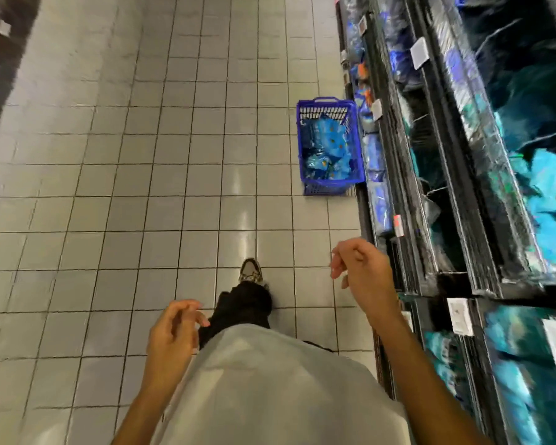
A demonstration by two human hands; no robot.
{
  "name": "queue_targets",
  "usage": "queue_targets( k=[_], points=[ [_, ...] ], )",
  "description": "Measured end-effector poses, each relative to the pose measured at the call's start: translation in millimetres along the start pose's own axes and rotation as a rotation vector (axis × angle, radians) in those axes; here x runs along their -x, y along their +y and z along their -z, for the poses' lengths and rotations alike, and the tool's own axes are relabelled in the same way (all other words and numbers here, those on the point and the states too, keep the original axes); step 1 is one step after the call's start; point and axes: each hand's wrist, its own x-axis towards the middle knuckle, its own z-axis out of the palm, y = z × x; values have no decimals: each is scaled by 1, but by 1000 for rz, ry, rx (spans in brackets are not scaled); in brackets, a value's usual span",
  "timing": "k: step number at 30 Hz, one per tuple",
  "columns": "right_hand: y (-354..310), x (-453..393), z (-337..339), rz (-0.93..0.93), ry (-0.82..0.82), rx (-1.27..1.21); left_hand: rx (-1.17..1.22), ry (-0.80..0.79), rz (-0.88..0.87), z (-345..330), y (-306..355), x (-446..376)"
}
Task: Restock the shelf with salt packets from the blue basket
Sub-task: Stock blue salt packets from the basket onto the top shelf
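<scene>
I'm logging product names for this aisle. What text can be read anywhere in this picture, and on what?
None can be read.
White shelf tags: print too blurred.
Red tag: too small.
Packets in the blue basket: print blurred.
Packets on the shelf: motion-blurred, no words legible.

One blue slatted plastic basket [330, 146] stands at two o'clock holding a heap of light-blue salt packets [328, 149] too jumbled to count, two bare hands, left [174, 329] and right [361, 268], show at six o'clock, one patterned shoe [250, 271] shows between them, and several white paper shelf tags [459, 316] hang at three o'clock.
</scene>
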Motion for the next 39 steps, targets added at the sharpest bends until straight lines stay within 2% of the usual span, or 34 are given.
queue_targets(
  k=[5,9,14,18,22,25,27,33,37,39],
  points=[
    [-42,-64,-46,-34,-2,16,103,-10,62,9,37,-94],
    [-65,-93,-64,-86,47,-1,79,-110,17,9,85,-180],
    [-83,-117,-63,-213,171,-151,61,-271,-29,-3,150,-275],
    [-90,-149,-50,-193,246,-150,56,-318,-42,-32,203,-347],
    [-90,-223,-43,-194,282,-91,37,-349,-56,-61,238,-405],
    [-103,-292,-43,-180,246,-54,11,-299,8,-75,258,-432],
    [-119,-337,-45,-182,228,-90,6,-254,57,-80,273,-451],
    [-174,-462,-53,-167,204,-186,-50,-196,24,-100,337,-524],
    [-196,-518,-65,-195,252,-248,-81,-253,-12,-121,391,-584],
    [-199,-540,-73,-227,341,-293,-113,-299,-26,-138,414,-619]
  ],
)
